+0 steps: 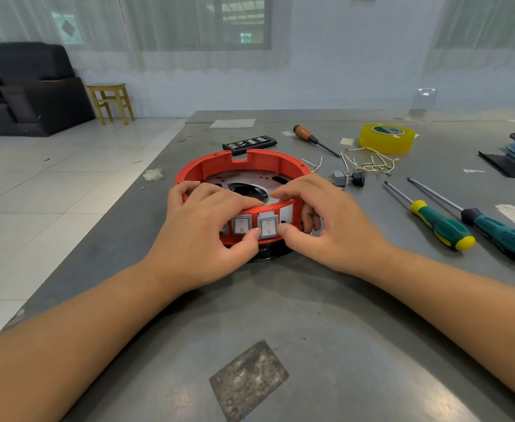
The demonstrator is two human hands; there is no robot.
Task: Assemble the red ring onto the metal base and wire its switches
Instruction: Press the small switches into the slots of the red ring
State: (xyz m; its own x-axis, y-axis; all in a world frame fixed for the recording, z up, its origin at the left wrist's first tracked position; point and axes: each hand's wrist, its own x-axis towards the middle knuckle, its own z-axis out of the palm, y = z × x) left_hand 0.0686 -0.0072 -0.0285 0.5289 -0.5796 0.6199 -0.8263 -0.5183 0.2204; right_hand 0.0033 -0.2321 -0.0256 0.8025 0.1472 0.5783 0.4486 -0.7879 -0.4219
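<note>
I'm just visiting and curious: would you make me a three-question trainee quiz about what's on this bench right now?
1. True or false: both hands touch the red plastic ring.
2. Which lies nearest the yellow tape roll? A) wooden-handled screwdriver B) green-handled screwdrivers C) black bit case
3. How many grey rocker switches show fully on the ring's front?

Key: 1 true: left hand, right hand. 2 A. 3 two.
</note>
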